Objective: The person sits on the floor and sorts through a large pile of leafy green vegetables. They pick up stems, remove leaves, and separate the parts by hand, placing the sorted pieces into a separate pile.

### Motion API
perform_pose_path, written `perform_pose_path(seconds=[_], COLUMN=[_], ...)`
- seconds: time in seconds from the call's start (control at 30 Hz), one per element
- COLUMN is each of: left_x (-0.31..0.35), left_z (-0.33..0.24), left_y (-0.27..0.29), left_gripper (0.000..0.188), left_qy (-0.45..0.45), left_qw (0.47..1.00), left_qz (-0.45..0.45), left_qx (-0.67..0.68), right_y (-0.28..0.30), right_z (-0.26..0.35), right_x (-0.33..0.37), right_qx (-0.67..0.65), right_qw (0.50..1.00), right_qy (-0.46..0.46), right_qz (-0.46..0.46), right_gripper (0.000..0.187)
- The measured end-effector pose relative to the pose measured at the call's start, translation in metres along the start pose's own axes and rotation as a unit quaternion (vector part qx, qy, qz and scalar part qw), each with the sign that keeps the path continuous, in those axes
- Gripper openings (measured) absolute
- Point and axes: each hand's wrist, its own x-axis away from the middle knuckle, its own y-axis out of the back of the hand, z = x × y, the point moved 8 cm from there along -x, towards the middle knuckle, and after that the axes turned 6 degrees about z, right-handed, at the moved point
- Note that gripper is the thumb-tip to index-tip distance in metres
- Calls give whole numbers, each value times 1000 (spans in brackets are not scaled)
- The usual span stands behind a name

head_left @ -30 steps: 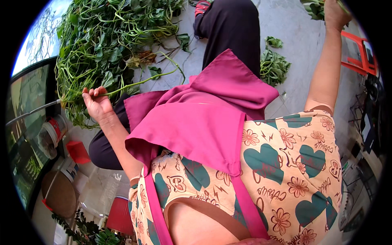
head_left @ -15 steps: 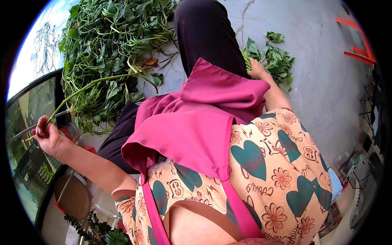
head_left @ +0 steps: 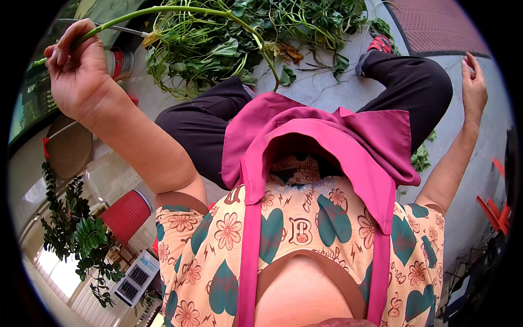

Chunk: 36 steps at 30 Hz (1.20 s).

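Observation:
My left hand (head_left: 81, 82) is raised at the upper left, its fingers closed round the thick end of a long green leafy-plant stem (head_left: 163, 9). The stem arches to the right over a heap of leafy green vines (head_left: 218, 57). Its thin tip bends down close to my pink apron (head_left: 321, 136). My right hand (head_left: 475, 90) is held out at the far right, beyond my bent knee. Its fingers point upward, partly apart, and I see nothing in them.
Loose green leaves (head_left: 420, 158) lie on the grey floor beside my right leg. A maroon mat (head_left: 444, 24) is at the upper right. A bucket (head_left: 122, 64) stands near my left wrist; a red pot (head_left: 128, 215) and orange-red frame (head_left: 493, 215) are farther out.
My right hand has left the pile of leaves and swung outward, empty. My left hand still holds the stem and is higher in the view. The view has shifted, showing my right foot.

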Motion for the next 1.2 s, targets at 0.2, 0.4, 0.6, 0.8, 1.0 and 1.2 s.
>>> perform_pose_path(seconds=[0.2,0.4,0.6,0.8,1.0,1.2], left_x=[13,15,38,72,79,72], left_z=[-22,-37,6,77,114,102], left_y=[-7,11,121,179,209,214], left_gripper=[14,15,19,36,29,27], left_qy=[-19,-19,117,244,333,317], left_qw=[999,995,976,942,903,888], left_qz=[15,-6,-139,-148,-112,-149], left_qx=[34,93,-124,-177,-249,-298], right_y=[-208,-276,-146,30,189,228], right_z=[237,326,215,34,-310,-416], right_x=[72,198,-10,-116,-115,131], right_qx=[-207,-447,-645,-519,-573,-380], right_qw=[871,575,709,855,791,672], right_qy=[186,23,-14,-7,-95,-282], right_qz=[406,685,285,10,-195,-570], right_gripper=[56,25,23,20,28,35])
